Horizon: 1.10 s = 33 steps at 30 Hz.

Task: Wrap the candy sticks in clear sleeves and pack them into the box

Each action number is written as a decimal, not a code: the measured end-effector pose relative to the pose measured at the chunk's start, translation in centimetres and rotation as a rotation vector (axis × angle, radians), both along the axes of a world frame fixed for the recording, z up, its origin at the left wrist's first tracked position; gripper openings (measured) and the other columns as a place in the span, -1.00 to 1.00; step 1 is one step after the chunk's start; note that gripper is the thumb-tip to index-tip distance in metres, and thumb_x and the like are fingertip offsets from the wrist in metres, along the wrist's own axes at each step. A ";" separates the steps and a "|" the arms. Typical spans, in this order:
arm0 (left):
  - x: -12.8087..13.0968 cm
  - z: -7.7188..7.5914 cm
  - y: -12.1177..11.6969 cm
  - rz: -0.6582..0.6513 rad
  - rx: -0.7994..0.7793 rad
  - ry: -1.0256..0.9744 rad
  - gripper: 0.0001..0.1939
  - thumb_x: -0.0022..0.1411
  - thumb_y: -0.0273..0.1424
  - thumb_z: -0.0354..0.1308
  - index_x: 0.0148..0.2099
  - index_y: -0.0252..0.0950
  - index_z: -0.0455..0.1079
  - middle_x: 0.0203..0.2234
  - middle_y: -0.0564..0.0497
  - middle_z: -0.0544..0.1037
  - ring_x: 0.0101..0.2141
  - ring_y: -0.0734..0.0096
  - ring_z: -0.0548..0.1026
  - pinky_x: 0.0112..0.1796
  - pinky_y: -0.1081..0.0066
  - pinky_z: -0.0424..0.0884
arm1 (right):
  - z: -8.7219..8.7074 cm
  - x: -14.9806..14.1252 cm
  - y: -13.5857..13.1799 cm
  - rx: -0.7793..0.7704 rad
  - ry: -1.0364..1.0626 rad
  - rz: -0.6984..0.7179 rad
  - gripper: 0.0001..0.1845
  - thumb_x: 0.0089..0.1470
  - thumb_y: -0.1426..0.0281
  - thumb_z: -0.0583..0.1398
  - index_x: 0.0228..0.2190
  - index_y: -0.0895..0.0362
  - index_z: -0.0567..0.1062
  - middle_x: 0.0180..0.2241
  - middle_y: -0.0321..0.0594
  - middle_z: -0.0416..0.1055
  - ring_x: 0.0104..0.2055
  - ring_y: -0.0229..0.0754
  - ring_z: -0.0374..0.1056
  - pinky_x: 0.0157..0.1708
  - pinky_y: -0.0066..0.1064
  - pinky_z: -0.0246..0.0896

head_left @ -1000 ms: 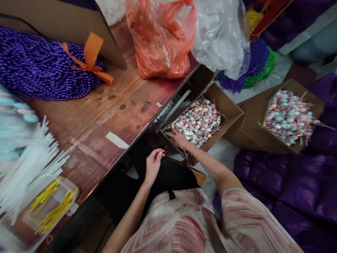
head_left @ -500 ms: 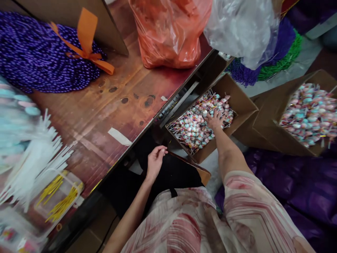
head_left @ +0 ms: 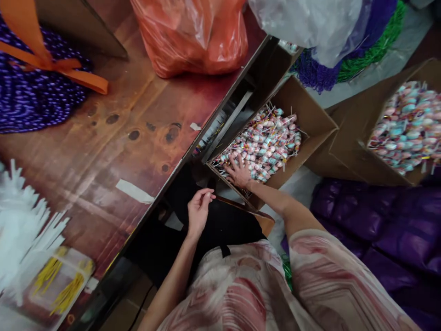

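My right hand (head_left: pixel 238 174) lies with spread fingers on the wrapped candies on sticks (head_left: pixel 267 145), at the near left end of the pile. They fill an open cardboard box (head_left: pixel 312 110) that stands beside the table's edge. The candies are pink, white and pale blue, in clear wrappers. Over my lap is my left hand (head_left: pixel 199 209), raised, its thumb and fingertips pressed together. Whether anything is in that pinch is too small to tell.
A second box (head_left: pixel 358 138) of similar candies stands to the right, above purple bundles (head_left: pixel 389 220). The wooden table (head_left: pixel 144 110) holds an orange plastic bag (head_left: pixel 196 41), purple beads (head_left: pixel 37 96), white sticks (head_left: pixel 27 234) and yellow twist ties (head_left: pixel 69 289) in a tray.
My right hand has moved left and nearer across the candies, from the middle of the pile to its near left end. My left hand keeps its pinch. The view has shifted slightly.
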<state>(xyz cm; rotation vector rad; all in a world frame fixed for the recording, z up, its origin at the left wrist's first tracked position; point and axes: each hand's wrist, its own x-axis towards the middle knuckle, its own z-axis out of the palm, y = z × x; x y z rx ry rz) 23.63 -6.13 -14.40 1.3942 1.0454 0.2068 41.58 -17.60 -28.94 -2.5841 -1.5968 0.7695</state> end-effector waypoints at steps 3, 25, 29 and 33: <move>0.1 0.1 -0.1 0.015 0.005 0.013 -0.70 0.28 -0.15 0.19 -0.16 -0.26 0.55 -0.38 -0.04 0.60 -0.34 0.38 0.54 -0.23 0.38 0.46 | -1.3 -0.4 -0.3 0.008 -0.006 0.024 -0.32 0.29 0.14 0.09 0.37 -0.07 0.12 0.48 0.01 -0.42 0.44 0.47 -0.29 0.21 0.46 -0.27; -0.6 0.0 -0.1 -0.044 0.027 0.006 -0.73 0.32 -0.18 0.15 -0.16 -0.25 0.54 -0.40 -0.02 0.57 -0.34 0.39 0.52 -0.22 0.39 0.44 | -2.6 2.3 4.6 0.168 -0.029 -0.075 -0.41 0.35 0.18 -0.03 0.25 0.25 0.28 0.34 0.22 0.11 0.39 0.20 -0.04 0.35 0.27 -0.40; -0.4 0.0 0.0 -0.041 0.055 0.019 -0.72 0.32 -0.16 0.16 -0.15 -0.24 0.55 -0.39 -0.03 0.57 -0.34 0.39 0.52 -0.22 0.38 0.46 | -4.8 1.6 4.3 0.135 -0.005 0.011 -0.40 0.33 0.22 -0.01 0.29 0.21 0.22 0.35 0.15 0.11 0.42 0.18 -0.06 0.36 0.26 -0.39; 0.1 0.0 -0.1 -0.053 0.059 0.016 -0.72 0.31 -0.16 0.17 -0.16 -0.25 0.54 -0.40 -0.02 0.57 -0.36 0.39 0.52 -0.24 0.39 0.46 | -4.6 1.2 4.7 0.147 -0.013 -0.021 -0.44 0.31 0.27 0.02 0.25 0.24 0.30 0.30 0.15 0.21 0.39 0.18 0.01 0.36 0.21 -0.31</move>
